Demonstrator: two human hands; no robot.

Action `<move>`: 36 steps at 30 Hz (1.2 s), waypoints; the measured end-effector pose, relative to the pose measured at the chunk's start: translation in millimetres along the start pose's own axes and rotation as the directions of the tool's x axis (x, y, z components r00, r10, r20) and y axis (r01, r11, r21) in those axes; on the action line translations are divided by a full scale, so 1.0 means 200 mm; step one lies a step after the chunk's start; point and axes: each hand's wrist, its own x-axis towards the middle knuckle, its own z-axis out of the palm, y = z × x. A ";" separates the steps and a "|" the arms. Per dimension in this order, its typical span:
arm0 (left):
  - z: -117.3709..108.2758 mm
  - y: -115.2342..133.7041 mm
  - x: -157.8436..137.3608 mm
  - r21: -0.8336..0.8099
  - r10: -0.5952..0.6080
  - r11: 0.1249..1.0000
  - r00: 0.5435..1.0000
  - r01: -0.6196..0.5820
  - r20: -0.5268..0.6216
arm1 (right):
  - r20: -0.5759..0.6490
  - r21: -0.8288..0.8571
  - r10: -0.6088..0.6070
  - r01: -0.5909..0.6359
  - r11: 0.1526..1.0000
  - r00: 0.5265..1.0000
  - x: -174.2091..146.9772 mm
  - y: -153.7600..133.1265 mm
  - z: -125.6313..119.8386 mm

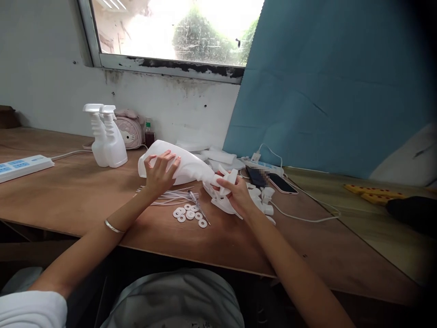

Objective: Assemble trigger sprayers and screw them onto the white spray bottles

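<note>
A white plastic spray bottle (191,167) lies tilted on its side above the table, its base to the left and its neck to the right. My left hand (160,174) grips its body near the base, fingers curled over the top. At the neck, my right hand (238,195) holds a white trigger spray head (228,180); whether the two parts are joined is hidden by the fingers. Below lie thin white tubes (170,197), several white ring washers (190,214) and a small screwdriver (199,206). Loose white sprayer parts (267,197) are beside my right hand.
Two spray bottles with heads (109,141) stand at back left, by a pink bag (129,132) and a small dark bottle (149,133). A power strip (25,166) lies far left. Phones (282,183) and a white cable (317,220) lie right. The table's front edge is near.
</note>
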 end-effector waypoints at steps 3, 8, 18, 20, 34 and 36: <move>-0.01 -0.05 0.01 -0.056 -0.002 0.998 0.998 0.005 0.058 | -0.049 0.030 -0.005 0.007 1.000 0.999 0.02 -0.01 -0.02; -0.03 -0.17 0.02 -0.182 -0.033 0.983 0.999 0.036 0.018 | -0.045 0.101 0.014 -0.009 0.995 0.999 0.03 -0.04 -0.04; -0.07 -0.21 0.07 -0.459 -0.144 0.878 0.990 0.135 0.016 | -0.028 0.147 0.016 -0.012 0.989 0.999 0.03 -0.04 -0.05; -0.07 -0.21 0.08 -0.481 -0.144 0.862 0.987 0.160 0.070 | -0.050 0.121 0.018 -0.012 0.993 0.999 0.03 -0.04 -0.05; -0.11 -0.23 0.08 -0.675 -0.284 0.614 0.912 0.409 0.295 | -0.089 0.098 0.046 -0.037 0.995 0.995 0.03 -0.03 -0.06; -0.10 -0.24 0.06 -0.681 -0.362 0.541 0.867 0.494 0.342 | -0.082 0.069 0.036 -0.030 0.997 0.996 0.02 -0.03 -0.05</move>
